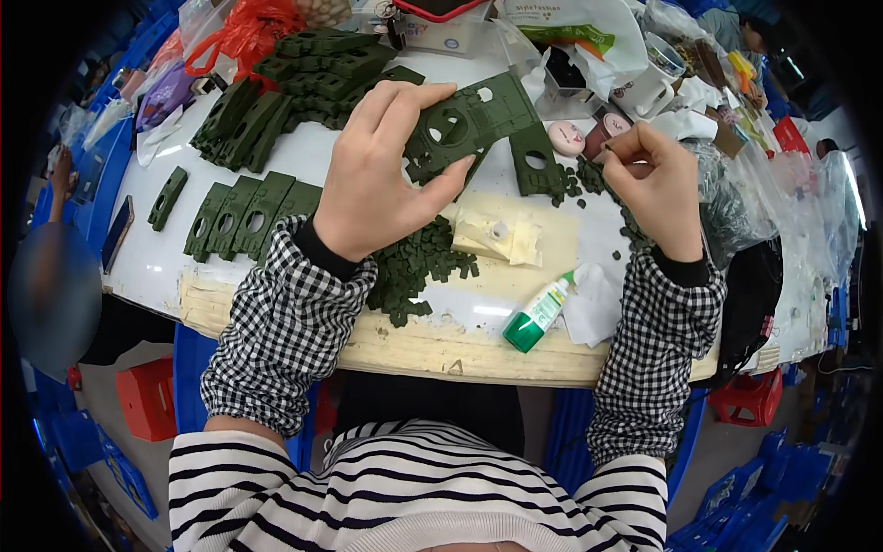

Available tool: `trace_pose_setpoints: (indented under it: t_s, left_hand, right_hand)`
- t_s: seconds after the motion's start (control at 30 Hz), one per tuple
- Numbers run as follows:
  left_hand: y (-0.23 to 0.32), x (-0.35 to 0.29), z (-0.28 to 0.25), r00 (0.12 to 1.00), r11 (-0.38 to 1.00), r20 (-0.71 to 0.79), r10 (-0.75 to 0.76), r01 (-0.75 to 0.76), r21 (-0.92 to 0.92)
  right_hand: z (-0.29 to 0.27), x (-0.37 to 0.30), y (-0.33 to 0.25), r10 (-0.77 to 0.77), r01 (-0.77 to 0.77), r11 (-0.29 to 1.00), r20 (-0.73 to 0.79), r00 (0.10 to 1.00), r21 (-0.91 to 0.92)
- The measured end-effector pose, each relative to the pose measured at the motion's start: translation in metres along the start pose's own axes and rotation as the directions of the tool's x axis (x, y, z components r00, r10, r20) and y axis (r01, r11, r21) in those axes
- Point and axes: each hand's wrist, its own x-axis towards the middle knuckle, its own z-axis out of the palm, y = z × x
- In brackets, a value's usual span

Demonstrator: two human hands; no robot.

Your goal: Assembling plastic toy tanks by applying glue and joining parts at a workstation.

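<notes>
My left hand (372, 175) grips a dark green plastic model tank hull plate (501, 115) with a round hole in it, raised and tilted above the table. Thumb and fingers of my right hand (664, 189) are pinched together; whatever is between them is too small to make out. Another green hull plate (532, 164) is behind the held one. Small green pieces (405, 276) lie heaped below my left hand, and more loose pieces (589, 175) lie beside my right. Between the hands sits a pale yellow block (497, 230). A green and white glue bottle (538, 317) lies near the front edge.
Several hull plates (225, 221) line up at the left, with stacked ones (322, 74) behind. A phone (118, 235) rests by the left edge. White tissue (593, 304) lies beside the glue bottle. A mug (644, 87), round pink tins (566, 138) and plastic bags crowd the right.
</notes>
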Motion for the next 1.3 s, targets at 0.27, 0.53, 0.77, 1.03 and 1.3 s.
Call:
trace_pose_setpoints:
  t_s: [0.27, 0.53, 0.77, 1.03, 1.3]
  left_hand:
    - [-0.001, -0.003, 0.004, 1.0, 0.995, -0.014, -0.005, 0.004, -0.099]
    - [-0.003, -0.004, 0.0, 0.99, 0.988, 0.142, 0.006, 0.017, -0.156]
    - [0.008, -0.018, -0.001, 0.981, 0.986, 0.191, 0.023, 0.009, -0.165]
    - [0.007, -0.023, -0.001, 0.982, 0.983, 0.184, 0.031, 0.003, -0.183]
    - [0.006, -0.021, 0.0, 0.974, 0.983, 0.195, 0.116, -0.083, -0.166]
  right_hand:
    - [0.009, -0.005, -0.006, 0.042, -0.053, 0.93, 0.039, 0.998, 0.363]
    - [-0.004, -0.006, -0.043, 0.035, -0.074, 0.892, 0.095, 0.995, 0.447]
    - [0.023, -0.019, -0.058, -0.148, 0.133, 0.952, 0.037, 0.988, 0.276]
    - [0.032, -0.03, -0.062, 0.194, -0.261, 0.799, 0.178, 0.965, 0.542]
    - [0.031, -0.028, -0.057, 0.098, -0.161, 0.829, 0.144, 0.985, 0.536]
